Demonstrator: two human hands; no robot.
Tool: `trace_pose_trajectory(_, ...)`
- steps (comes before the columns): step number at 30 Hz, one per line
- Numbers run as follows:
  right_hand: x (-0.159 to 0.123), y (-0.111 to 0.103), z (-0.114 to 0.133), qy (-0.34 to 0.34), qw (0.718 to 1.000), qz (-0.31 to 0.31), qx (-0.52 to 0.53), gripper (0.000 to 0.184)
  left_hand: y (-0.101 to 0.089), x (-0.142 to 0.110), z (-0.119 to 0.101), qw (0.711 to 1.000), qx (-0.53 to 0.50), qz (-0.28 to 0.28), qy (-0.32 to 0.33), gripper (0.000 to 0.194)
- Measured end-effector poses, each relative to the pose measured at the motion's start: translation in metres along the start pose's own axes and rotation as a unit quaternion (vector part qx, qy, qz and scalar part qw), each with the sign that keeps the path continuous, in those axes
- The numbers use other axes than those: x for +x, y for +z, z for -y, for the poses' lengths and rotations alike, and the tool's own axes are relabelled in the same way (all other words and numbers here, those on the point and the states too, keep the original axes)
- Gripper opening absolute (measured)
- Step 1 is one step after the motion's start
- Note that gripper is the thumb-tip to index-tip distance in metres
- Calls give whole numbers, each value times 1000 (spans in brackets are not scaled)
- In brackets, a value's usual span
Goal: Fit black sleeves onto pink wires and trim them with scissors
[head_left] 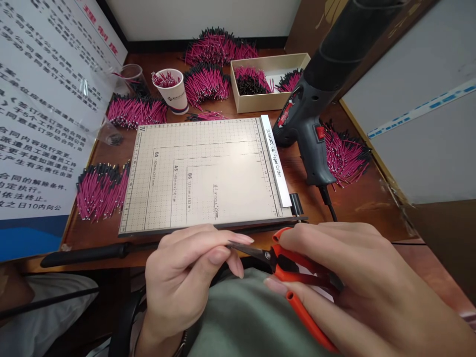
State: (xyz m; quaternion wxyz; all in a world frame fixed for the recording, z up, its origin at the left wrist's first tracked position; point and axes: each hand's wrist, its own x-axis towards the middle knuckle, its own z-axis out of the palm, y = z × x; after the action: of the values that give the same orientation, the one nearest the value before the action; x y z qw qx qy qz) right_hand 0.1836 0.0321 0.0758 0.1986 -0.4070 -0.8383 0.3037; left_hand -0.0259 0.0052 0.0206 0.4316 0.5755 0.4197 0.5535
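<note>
In front of my lap, my right hand (pixel 357 267) is wrapped round orange-handled scissors (pixel 284 275). Their narrow dark blades point left and reach the fingertips of my left hand (pixel 182 277). The thumb and index finger of that hand are pressed together by the blade tips; whatever they pinch is hidden or too small to name. Just beyond both hands lies a paper cutter (pixel 238 173) with a gridded board. Its black lever handle (pixel 87 254) sticks out to the left along the table's front edge.
A heat gun (pixel 314 134) stands nozzle-down right of the cutter, its cord trailing forward. Piles of pink wires with black ends (pixel 208 87) surround the board. Behind it are a paper cup (pixel 173 94) of wires and a cardboard box (pixel 266 103). Panels (pixel 37 99) wall the sides.
</note>
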Motion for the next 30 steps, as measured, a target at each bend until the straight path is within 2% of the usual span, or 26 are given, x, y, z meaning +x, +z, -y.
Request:
trace_pose_trajectory(5, -2, 0, -1, -6, 1000, -8, -25, 10, 2, 2, 1, 1000, -6, -1, 3, 22)
trace_pose_trajectory(13, -1, 0, -1, -11, 1000, 4, -15, 9, 1, 0, -1, 1000, 9, -1, -11, 23)
trace_pose_trajectory(24, -3, 1, -2, -16, 1000, -12, -18, 13, 3, 1, -2, 1000, 12, -14, -19, 21)
trace_pose_trajectory(30, 2, 1, -1, -11, 1000, -21, 6, 6, 5, 1, -2, 999, -26, -12, -21, 21)
